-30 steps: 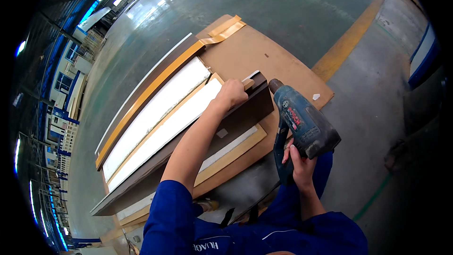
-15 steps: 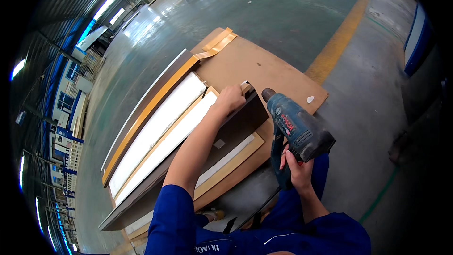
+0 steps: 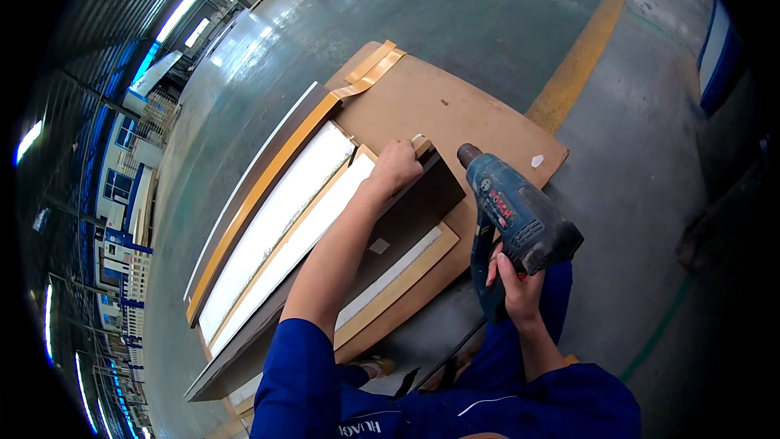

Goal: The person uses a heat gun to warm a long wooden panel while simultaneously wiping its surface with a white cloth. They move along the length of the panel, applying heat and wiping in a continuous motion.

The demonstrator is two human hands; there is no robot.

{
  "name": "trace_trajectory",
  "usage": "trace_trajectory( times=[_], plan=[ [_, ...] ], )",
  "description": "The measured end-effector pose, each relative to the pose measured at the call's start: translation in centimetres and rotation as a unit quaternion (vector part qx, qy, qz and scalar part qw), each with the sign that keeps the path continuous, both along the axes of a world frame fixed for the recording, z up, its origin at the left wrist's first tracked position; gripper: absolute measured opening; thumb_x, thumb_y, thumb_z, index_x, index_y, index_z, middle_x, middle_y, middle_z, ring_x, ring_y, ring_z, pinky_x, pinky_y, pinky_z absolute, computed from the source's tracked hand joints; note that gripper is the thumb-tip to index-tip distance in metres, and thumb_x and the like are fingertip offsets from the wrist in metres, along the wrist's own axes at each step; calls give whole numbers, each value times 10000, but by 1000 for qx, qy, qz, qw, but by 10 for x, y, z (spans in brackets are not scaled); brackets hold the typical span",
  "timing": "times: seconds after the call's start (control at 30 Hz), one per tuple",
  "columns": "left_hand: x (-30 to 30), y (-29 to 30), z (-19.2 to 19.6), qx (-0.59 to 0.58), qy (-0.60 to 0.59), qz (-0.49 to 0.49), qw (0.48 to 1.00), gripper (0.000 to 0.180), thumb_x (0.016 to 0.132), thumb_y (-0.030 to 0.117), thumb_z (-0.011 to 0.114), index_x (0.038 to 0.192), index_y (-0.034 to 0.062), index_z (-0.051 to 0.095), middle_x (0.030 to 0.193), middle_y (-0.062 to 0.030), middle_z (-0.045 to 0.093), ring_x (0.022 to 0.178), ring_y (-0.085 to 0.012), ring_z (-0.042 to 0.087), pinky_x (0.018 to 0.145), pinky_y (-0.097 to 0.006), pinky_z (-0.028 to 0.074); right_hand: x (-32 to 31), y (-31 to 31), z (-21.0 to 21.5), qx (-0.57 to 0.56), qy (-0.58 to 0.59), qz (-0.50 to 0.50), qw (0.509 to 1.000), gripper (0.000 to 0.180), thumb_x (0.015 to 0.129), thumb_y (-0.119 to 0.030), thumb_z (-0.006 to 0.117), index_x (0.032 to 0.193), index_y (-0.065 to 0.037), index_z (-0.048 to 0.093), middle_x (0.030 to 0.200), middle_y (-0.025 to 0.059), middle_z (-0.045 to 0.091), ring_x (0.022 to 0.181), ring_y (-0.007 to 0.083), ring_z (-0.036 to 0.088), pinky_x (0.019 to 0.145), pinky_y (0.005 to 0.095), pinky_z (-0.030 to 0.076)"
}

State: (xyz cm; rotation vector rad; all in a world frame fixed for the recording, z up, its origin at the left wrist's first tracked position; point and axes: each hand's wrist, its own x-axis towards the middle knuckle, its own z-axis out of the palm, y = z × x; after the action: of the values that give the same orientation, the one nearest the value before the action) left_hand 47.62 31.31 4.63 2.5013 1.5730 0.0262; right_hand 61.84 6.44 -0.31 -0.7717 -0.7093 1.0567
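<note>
My right hand (image 3: 522, 286) is wrapped round the handle of a blue-green heat gun (image 3: 520, 210) with a dark nozzle and a black rear. Its nozzle points up and left, a short way right of a dark brown long panel (image 3: 435, 187). At the far end of that panel, my left hand (image 3: 396, 165) is closed over its upper edge, fingers curled and partly hidden. A small piece of light wood (image 3: 422, 145) shows beside the knuckles. A power cord (image 3: 451, 354) trails from the gun's handle toward my legs.
Under the panel lies a brown board (image 3: 455, 114), with white foam strips (image 3: 280, 219), a strip with an orange-yellow edge (image 3: 268, 195) and a wood-edged strip (image 3: 398, 280). Loose orange-yellow film (image 3: 374, 73) lies at its far end. A yellow floor line (image 3: 581, 53) runs beyond.
The view has shifted slightly, moving the board and panels a little in the picture. Both hands keep their grips, and the heat gun stays at nearly the same angle.
</note>
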Motion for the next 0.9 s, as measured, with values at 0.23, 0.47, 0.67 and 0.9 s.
trace_trajectory(
  times=[0.23,0.47,0.67,0.9],
  plan=[
    [23,16,11,-103,56,-11,993,273,730,146,526,881,-73,586,901,-275,596,864,-406,574,798,-420,455,3,-3,4,-25,-8,-28,999,102,850,-5,456,942,14,495,777,65,525,607,106,528,531,252,462],
    [20,0,6,-10,67,-45,997,245,672,141,530,797,-41,636,833,-241,619,815,-364,604,758,-403,481,-8,-7,2,-38,2,-54,998,136,849,11,463,983,-5,477,784,61,519,610,114,524,528,248,457],
    [31,-3,-21,87,49,17,995,326,689,183,568,940,-26,581,939,-229,600,914,-342,575,815,-385,463,-12,-22,2,6,-26,-87,996,114,890,-72,437,965,8,469,759,61,482,618,122,487,561,262,436],
    [9,-69,-41,353,-5,-66,933,479,706,129,577,1134,-48,457,1111,-200,485,1039,-294,480,896,-355,398,-23,-55,30,24,-13,-66,997,159,876,-126,460,980,-8,443,759,69,474,598,125,476,530,243,425]
  ],
)
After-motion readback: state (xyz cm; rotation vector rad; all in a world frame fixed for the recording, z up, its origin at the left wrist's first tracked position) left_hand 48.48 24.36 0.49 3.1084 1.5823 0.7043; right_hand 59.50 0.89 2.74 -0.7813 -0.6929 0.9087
